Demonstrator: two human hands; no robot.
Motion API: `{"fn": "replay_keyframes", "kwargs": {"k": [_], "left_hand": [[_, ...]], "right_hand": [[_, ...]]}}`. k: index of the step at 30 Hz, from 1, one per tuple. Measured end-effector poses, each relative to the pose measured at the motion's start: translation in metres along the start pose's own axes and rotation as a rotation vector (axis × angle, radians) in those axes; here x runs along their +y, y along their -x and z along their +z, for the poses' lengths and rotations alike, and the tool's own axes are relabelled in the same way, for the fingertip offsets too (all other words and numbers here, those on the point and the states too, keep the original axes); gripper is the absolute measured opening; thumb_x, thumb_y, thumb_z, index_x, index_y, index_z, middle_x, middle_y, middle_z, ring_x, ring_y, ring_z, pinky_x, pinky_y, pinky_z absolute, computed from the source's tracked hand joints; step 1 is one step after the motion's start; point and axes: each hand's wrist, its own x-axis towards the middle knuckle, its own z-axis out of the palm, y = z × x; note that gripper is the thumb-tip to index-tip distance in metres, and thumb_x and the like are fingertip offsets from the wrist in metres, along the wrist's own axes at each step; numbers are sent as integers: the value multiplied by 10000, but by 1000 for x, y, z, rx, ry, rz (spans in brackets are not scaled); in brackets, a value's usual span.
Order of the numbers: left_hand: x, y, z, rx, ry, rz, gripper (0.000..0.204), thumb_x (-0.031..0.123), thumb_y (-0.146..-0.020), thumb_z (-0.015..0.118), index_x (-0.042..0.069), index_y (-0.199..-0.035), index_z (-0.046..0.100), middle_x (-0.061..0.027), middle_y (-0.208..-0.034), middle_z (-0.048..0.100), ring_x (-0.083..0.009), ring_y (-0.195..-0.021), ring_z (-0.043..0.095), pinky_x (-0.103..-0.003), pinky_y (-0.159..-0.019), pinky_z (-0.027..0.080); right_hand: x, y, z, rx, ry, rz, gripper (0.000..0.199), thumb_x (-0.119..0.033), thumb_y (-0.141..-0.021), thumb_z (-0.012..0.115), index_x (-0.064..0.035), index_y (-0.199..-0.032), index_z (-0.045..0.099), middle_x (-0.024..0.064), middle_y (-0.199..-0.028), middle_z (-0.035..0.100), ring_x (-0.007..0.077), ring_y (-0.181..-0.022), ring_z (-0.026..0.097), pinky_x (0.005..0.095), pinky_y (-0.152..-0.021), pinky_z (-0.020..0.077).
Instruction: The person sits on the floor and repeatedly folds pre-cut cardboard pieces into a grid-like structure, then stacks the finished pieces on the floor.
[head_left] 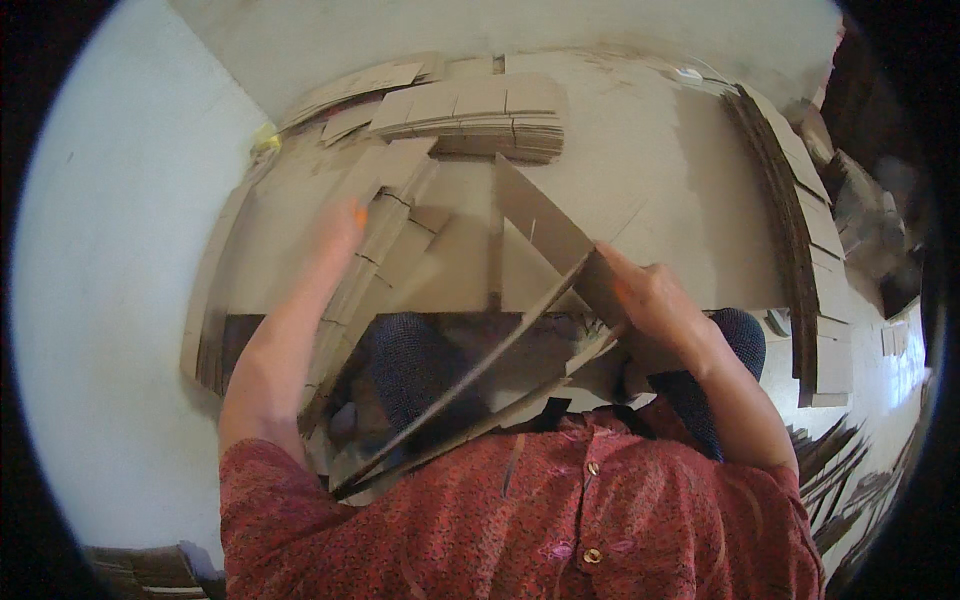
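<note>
My right hand [655, 300] is closed on the edge of a folded cardboard piece [543, 218]. The piece's long panels run slantwise from the low table down toward my lap and left side. Away to the left, my left hand [343, 225] is smeared by motion beside a leaning bundle of slotted cardboard strips [378, 238]; its fingers cannot be made out well, and whether it touches the strips is unclear. Something orange shows at the fingers of both hands.
A stack of slotted cardboard [470, 108] lies at the back of the low table [650, 150]. Another long cardboard stack [800, 230] stands along the right edge, and more cardboard [212, 300] leans by the left wall [110, 200]. Loose cardboard pieces [835, 470] lie at the lower right.
</note>
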Motion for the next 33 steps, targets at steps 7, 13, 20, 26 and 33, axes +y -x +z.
{"fn": "replay_keyframes", "kwargs": {"k": [7, 13, 20, 26, 33], "left_hand": [[100, 16, -46, -336, 341, 103, 260, 191, -865, 584, -27, -995, 640, -217, -863, 644, -309, -799, 635, -409, -714, 485], [164, 53, -44, -415, 496, 512, 272, 207, -869, 625, -59, -812, 630, -146, -611, 590, -199, -554, 484, -373, -559, 424], [171, 33, -55, -592, 623, 384, 291, 212, -899, 609, -58, -793, 616, -45, -574, 478, -96, -569, 423, -315, -515, 364], [193, 12, -51, -563, 885, 287, 290, 241, -906, 617, -39, -971, 658, -29, -656, 536, -86, -603, 452, -269, -548, 388], [189, -86, 13, -44, 401, 414, 775, 400, -857, 646, -36, -1402, 308, -208, -1491, 273, -403, -1310, 357, -470, -1043, 367]], "right_hand": [[-9, 18, -18, 157, -65, -206, 600, 53, -750, 545, -73, -1331, 467, 199, -804, 628, 388, -670, 617, 454, -607, 494], [-1, 20, -19, 127, -120, -79, 571, 45, -761, 541, -70, -1319, 492, 202, -810, 626, 393, -669, 607, 449, -612, 487], [4, 22, -35, 126, -86, -16, 609, 70, -781, 496, -123, -1358, 478, 206, -724, 566, 377, -641, 569, 419, -651, 473], [30, 13, -42, -12, -50, 123, 469, -40, -840, 510, -97, -1305, 522, 289, -776, 593, 435, -714, 605, 473, -669, 487], [113, -16, -56, 125, 214, 200, 476, -29, -829, 504, -127, -1294, 539, 281, -779, 612, 434, -746, 619, 507, -696, 493]]}}
